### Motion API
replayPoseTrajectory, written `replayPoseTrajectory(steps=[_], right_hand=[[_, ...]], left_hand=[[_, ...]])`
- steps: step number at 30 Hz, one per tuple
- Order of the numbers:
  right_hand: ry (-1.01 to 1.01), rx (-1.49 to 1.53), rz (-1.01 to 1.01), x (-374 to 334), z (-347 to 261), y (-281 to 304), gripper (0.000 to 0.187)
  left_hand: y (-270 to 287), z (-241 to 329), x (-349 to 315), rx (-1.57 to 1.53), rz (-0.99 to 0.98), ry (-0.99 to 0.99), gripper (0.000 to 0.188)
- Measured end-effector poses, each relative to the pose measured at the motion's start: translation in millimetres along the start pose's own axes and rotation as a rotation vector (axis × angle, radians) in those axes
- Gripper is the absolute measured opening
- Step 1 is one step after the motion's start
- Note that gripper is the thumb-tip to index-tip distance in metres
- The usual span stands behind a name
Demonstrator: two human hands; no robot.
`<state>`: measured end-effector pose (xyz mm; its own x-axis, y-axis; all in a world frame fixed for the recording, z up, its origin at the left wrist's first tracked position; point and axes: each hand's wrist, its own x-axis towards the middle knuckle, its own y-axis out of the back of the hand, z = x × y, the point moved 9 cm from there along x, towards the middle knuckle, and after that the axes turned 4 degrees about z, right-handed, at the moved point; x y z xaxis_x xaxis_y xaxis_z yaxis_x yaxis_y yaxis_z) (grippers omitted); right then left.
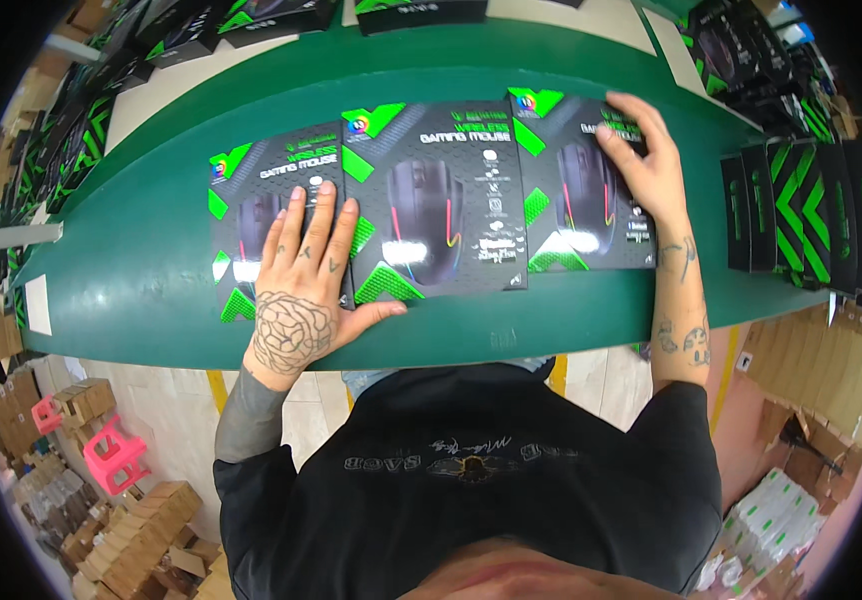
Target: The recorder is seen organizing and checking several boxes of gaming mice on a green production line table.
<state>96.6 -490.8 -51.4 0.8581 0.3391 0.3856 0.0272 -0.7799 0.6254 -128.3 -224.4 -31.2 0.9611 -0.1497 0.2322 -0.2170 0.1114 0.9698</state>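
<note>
Three black and green gaming mouse boxes lie face up in a row on a green table (131, 290), their sides touching or nearly so. My left hand (306, 275) rests flat with fingers stretched out over the left mouse box (236, 180), its thumb reaching toward the lower edge of the middle mouse box (421, 200). Over the upper right part of the right mouse box (571, 190) lies my right hand (651, 165), its fingers apart and bent around the top right corner. Each box front shows a dark mouse with coloured light strips.
Similar boxes (801, 210) stand upright in a row at the table's right end. More black and green boxes (421, 14) line the far side and the left. Pink stools (114, 455) and cardboard cartons (141, 530) are on the floor at lower left; brown cartons (811, 380) are stacked at right.
</note>
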Motion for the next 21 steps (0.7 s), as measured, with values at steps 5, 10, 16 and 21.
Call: replayPoseTrajectory(steps=[5, 10, 16, 21], right_hand=[[-0.483, 0.391, 0.132, -9.0, 55.3, 5.0, 0.057], [-0.419, 0.468, 0.051, -7.1, 47.9, 2.0, 0.055], [-0.172, 0.567, -0.033, 14.6, -22.4, 17.9, 0.067], [-0.259, 1.424, -0.355, 16.5, -71.5, -13.0, 0.075]], left_hand=[[2.1, 9.8, -3.1, 0.034, 0.056, -0.043, 0.093], [8.3, 0.3, -25.4, 0.120, 0.233, -0.036, 0.039], [8.7, -10.2, -36.7, -0.326, 0.238, 0.370, 0.015], [19.5, -12.1, -26.5, -0.332, 0.316, 0.371, 0.012]])
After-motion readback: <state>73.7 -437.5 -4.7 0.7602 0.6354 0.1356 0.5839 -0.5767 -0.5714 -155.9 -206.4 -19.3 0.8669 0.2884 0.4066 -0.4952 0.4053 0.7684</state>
